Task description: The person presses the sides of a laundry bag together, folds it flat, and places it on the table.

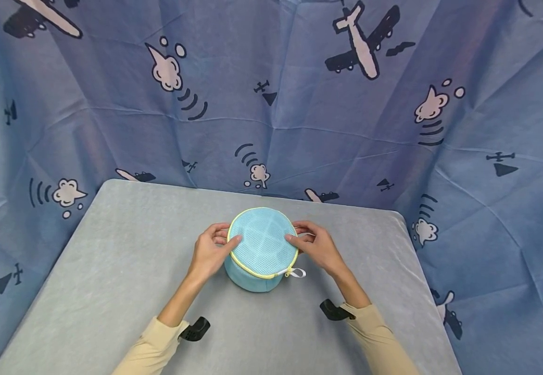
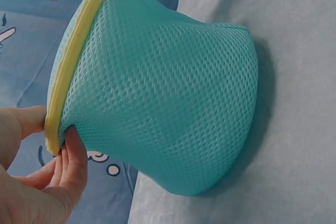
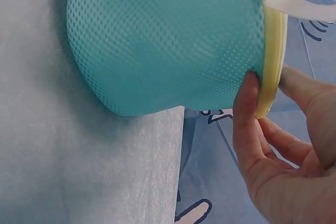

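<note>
A round turquoise mesh laundry bag [image 1: 262, 242] stands upright on the table, its flat lid facing up. Yellow zipper trim [image 2: 79, 51] runs round the lid's edge, and a white loop [image 1: 298, 273] hangs by the zipper pull at the front right. My left hand [image 1: 211, 250] pinches the rim on the left, thumb on top and fingers beneath. On the opposite side my right hand [image 1: 318, 246] pinches the rim the same way, as the right wrist view shows. The mesh side wall [image 3: 163, 40] bulges and creases slightly below the rim.
A grey cloth-covered table [image 1: 135, 250] lies under the bag. Behind it and at both sides hangs a blue curtain [image 1: 234, 114] printed with planes and clouds. Black wrist devices [image 1: 195, 329] sit at both sleeve cuffs.
</note>
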The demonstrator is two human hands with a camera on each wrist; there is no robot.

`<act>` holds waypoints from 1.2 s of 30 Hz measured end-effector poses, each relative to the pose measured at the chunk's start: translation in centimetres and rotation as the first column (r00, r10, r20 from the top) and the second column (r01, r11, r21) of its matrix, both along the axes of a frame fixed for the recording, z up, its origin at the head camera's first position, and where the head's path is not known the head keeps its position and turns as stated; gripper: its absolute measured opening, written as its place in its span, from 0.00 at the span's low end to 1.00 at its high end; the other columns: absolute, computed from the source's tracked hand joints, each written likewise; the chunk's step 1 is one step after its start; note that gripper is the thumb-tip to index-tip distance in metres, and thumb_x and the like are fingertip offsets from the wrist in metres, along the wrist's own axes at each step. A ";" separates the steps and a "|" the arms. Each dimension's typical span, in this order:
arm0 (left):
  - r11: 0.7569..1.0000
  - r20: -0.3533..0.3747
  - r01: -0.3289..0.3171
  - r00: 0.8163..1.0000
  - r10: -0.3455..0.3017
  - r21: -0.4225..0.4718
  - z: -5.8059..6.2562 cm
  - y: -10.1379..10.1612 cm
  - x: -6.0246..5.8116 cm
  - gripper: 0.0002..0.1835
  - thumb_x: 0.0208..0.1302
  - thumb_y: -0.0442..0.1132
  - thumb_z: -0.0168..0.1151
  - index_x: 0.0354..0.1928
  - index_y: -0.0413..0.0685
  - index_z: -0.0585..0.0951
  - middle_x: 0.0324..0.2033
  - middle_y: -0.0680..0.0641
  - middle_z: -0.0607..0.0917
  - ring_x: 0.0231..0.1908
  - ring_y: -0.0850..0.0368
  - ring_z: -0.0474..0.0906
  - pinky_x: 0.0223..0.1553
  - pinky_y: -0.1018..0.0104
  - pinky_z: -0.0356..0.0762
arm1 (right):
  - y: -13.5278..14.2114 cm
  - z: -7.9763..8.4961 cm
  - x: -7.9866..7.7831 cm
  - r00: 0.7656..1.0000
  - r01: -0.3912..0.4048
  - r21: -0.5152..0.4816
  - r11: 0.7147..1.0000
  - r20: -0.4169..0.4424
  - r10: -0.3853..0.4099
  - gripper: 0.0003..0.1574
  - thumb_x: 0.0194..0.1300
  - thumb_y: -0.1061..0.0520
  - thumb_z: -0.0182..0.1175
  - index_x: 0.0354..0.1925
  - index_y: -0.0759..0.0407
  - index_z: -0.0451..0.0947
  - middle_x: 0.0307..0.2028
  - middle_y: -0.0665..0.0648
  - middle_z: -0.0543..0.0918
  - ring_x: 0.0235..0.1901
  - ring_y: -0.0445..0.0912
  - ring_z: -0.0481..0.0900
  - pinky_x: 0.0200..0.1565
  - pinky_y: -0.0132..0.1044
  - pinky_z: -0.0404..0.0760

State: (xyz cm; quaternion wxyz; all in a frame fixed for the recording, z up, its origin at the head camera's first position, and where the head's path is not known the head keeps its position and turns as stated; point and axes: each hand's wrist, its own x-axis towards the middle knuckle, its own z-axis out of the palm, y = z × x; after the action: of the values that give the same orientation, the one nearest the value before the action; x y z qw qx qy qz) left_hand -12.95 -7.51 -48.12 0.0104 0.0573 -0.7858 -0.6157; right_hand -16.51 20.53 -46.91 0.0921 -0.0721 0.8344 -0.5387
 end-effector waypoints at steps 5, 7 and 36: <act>1.000 -0.005 0.008 1.000 -0.008 0.003 -0.3 -0.2 0.1 0.26 0.64 0.44 0.74 0.59 0.37 0.80 0.42 0.41 0.84 0.38 0.54 0.81 0.35 0.69 0.75 | 0.0 -0.2 -0.1 1.000 0.006 -0.001 1.000 -0.013 -0.006 0.31 0.66 0.57 0.72 0.63 0.68 0.76 0.50 0.66 0.82 0.36 0.46 0.86 0.40 0.54 0.86; 1.000 -0.002 0.012 1.000 -0.012 -0.004 -0.4 -0.2 0.1 0.25 0.63 0.43 0.75 0.59 0.38 0.81 0.41 0.42 0.83 0.37 0.55 0.80 0.35 0.69 0.75 | 0.0 -0.3 -0.1 1.000 0.006 0.002 1.000 -0.019 -0.006 0.31 0.65 0.58 0.72 0.63 0.68 0.76 0.50 0.67 0.82 0.35 0.46 0.85 0.39 0.53 0.87; 0.999 -0.001 0.021 1.000 -0.021 -0.044 -2.5 -0.3 0.8 0.25 0.64 0.42 0.74 0.60 0.38 0.80 0.40 0.44 0.84 0.36 0.55 0.80 0.36 0.68 0.75 | -0.4 -2.3 -0.1 1.000 -0.003 0.039 0.999 -0.030 0.004 0.30 0.64 0.59 0.74 0.60 0.67 0.78 0.47 0.65 0.82 0.35 0.51 0.85 0.37 0.51 0.87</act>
State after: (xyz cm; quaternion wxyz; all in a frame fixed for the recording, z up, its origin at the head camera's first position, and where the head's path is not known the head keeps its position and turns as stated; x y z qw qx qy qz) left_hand -12.18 -7.81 -50.66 0.0060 0.0483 -0.7998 -0.5983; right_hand -16.65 20.10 -49.18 0.0818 -0.0798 0.8457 -0.5212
